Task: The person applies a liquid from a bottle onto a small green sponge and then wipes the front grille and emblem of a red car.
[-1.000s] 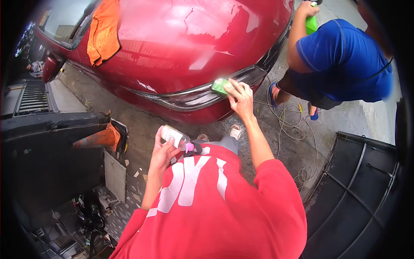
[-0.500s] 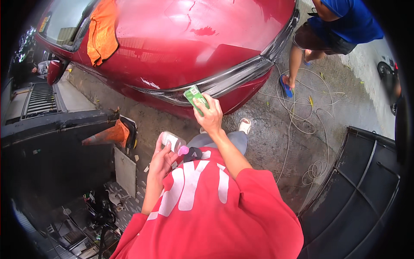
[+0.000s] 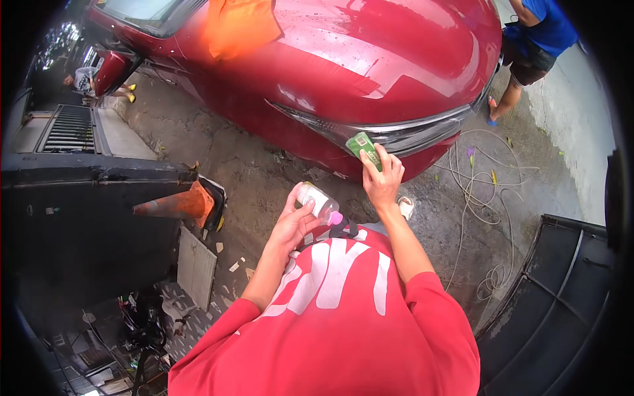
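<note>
My left hand [image 3: 292,223] is closed around a clear plastic bottle [image 3: 318,201] with a pale label and a pink cap. The bottle lies tilted, cap toward my shirt. In my right hand [image 3: 384,181] is a small green box [image 3: 360,143] with a printed face, gripped between thumb and fingers. From this view the box overlaps the front of a red car [image 3: 317,86], near its headlight strip [image 3: 422,135]; I cannot tell whether they touch. Water drops speckle the hood.
An orange cloth [image 3: 241,30] lies on the car. To the left are a traffic cone [image 3: 175,206] and a black wall [image 3: 86,251]. A thin hose [image 3: 470,198] coils over wet concrete, beside a dark metal gate [image 3: 561,290]. A person in blue [image 3: 551,26] stands far right; another person [image 3: 84,80] is far left.
My view has shifted, so the car and both my hands sit farther right in the picture. The person in blue has stepped farther away. Both hands keep their hold.
</note>
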